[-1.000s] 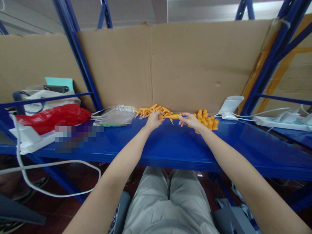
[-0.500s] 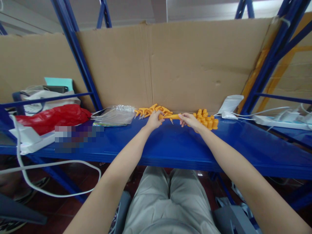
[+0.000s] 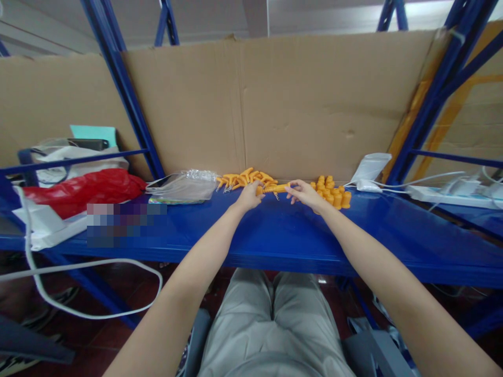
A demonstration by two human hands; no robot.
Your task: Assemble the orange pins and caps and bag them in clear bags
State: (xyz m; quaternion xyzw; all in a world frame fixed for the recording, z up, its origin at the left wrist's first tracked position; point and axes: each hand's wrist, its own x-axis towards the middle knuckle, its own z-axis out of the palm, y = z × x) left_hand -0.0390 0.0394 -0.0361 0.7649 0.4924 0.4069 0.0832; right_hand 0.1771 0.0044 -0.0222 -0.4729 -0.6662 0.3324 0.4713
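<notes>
My left hand (image 3: 250,196) is closed around the left end of a long orange plastic piece (image 3: 278,188), held level just above the blue shelf. The thumb and fingers of my right hand (image 3: 303,194) pinch the other end of it. Behind my left hand lies a heap of orange handles (image 3: 236,180), some with silvery twisted metal ends. Just beyond my right hand stands a group of orange cup-like pieces (image 3: 337,199) with flared bases. My fingers hide both ends of the held piece.
Cardboard (image 3: 298,104) walls off the back of the blue shelf (image 3: 271,235). To the left lie clear plastic bags (image 3: 184,191) and a red plastic bag (image 3: 86,191). A white pouch (image 3: 370,170) and a power strip (image 3: 444,195) with cables sit on the right.
My right hand has moved slightly left along the orange piece, its fingers a little more raised. My left hand keeps its grip, and the view has shifted very slightly.
</notes>
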